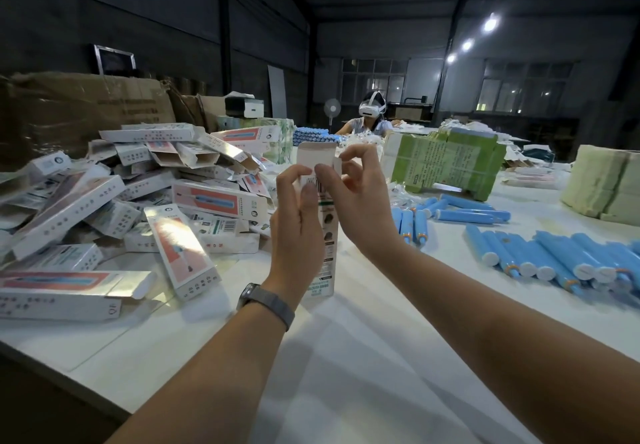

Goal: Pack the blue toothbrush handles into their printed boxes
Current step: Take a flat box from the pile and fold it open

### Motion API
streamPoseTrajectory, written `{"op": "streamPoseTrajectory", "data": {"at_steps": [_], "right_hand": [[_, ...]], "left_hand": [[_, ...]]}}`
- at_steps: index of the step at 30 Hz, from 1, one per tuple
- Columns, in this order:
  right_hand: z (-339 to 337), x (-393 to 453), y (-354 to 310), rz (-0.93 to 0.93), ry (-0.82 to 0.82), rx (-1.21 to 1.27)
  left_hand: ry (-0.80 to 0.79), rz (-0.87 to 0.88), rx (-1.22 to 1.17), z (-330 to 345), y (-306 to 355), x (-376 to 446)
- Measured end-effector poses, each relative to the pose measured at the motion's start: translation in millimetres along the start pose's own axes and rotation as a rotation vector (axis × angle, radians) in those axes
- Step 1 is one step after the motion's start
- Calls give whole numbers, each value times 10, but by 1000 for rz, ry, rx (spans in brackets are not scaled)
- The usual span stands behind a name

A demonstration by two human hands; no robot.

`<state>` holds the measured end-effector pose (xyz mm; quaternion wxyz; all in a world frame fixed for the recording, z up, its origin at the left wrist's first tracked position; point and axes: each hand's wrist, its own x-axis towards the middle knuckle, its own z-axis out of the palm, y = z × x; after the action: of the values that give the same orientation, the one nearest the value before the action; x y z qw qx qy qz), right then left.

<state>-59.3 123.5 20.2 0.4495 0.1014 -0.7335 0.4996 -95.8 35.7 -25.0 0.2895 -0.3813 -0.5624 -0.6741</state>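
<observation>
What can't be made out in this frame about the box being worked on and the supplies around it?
- Inside of the held box: head view; left hand and right hand cover it, so whether it holds a handle is hidden.
- Its top flap: fingertips cover part of the fold.
- Blue handles: the row is cut off by the right edge.
- Print on the box pile: too small and blurred to read.

Green bundled paper leaflet stack (446,163) on white table (363,357); behind stack, seated person in white headset (371,111); white standing fan (332,108) beside.
</observation>
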Motion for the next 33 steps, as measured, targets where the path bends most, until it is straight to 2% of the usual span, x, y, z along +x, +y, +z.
{"op": "streamPoseTrajectory", "data": {"at_steps": [10, 16, 20, 24, 27, 33], "right_hand": [[-55, 25, 66, -36, 6, -115], [-59, 57, -9, -133, 14, -57], [-35, 40, -52, -141, 26, -67], [-79, 23, -49, -191, -23, -200], [-112, -22, -60, -121, -55, -169], [-108, 30, -140, -88, -78, -189]], "left_hand": [[-9, -61, -51, 4, 0, 13], [-8, -129, -100, -1, -21, 35], [-27, -67, -88, 24, -12, 30], [-6, -41, -103, 14, 3, 43], [-15, -142, -160, -9, -2, 46], [-22, -151, -136, -2, 2, 30]]}}
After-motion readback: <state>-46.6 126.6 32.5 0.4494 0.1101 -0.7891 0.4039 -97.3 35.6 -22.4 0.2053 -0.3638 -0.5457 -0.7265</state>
